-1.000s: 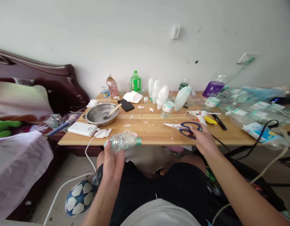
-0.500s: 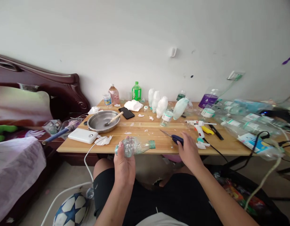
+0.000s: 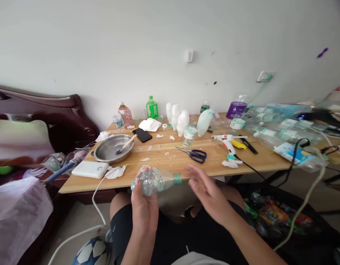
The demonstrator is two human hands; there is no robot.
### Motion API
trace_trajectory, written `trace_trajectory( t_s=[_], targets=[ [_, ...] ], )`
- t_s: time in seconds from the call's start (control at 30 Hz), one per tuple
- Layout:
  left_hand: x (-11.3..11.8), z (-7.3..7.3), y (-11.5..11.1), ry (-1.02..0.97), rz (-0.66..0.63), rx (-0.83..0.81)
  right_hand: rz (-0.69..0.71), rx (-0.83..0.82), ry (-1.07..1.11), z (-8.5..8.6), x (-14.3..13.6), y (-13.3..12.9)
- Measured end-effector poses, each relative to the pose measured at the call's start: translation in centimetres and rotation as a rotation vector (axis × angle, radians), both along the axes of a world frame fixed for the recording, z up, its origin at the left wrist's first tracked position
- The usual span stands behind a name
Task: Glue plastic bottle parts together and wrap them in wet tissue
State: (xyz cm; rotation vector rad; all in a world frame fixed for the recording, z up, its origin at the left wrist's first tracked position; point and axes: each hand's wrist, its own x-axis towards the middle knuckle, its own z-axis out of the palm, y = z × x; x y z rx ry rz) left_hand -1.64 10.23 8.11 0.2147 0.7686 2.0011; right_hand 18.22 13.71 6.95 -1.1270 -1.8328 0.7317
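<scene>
Over the table's front edge, my left hand (image 3: pixel 144 202) is wrapped round a clear plastic bottle (image 3: pixel 159 181), which lies sideways with its green neck pointing right. My right hand (image 3: pixel 205 189) is open, fingers apart and slightly blurred, just right of the bottle neck and not touching it. Dark blue-handled scissors (image 3: pixel 196 154) lie on the wooden table (image 3: pixel 159 156) beyond my right hand, blades pointing left. Several white-coated bottle shapes (image 3: pixel 182 123) stand behind them, with a labelled bottle piece (image 3: pixel 190 135) alongside.
A steel bowl (image 3: pixel 110 149) with a brush, a white power bank (image 3: pixel 89 169) and a black phone (image 3: pixel 142 134) are on the left. A glue gun (image 3: pixel 227 143), a yellow cutter (image 3: pixel 238 144) and several clear bottles (image 3: pixel 290 136) lie right. A white cable (image 3: pixel 96 200) hangs at the front left.
My right hand has let go of the scissors, which now lie on the table, and has moved left and down toward the bottle neck. The view has shifted slightly right.
</scene>
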Motion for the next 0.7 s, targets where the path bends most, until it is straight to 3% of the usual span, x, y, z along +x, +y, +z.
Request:
trace_trajectory(
  t_s=[0.07, 0.17, 0.37, 0.53, 0.7],
  targets=[
    [0.5, -0.4, -0.2, 0.029, -0.018, -0.001, 0.181, -0.196, 0.287, 0.2, -2.3, -2.3],
    [1.1, -1.0, -0.7, 0.066, -0.039, -0.028, 0.188, -0.248, 0.454, -0.1, -4.1, -3.4],
    [1.6, -1.6, -1.4, 0.155, -0.064, -0.011, 0.106, -0.053, 0.32, -0.4, -3.6, -2.9],
    [2.3, -2.1, -1.6, 0.104, -0.129, 0.015, 0.025, 0.165, 0.223, -0.1, -3.0, -3.2],
    [2.4, -2.5, -1.7, 0.126, -0.168, 0.02, 0.029, 0.311, 0.17, 0.1, -2.5, -3.0]
  ],
)
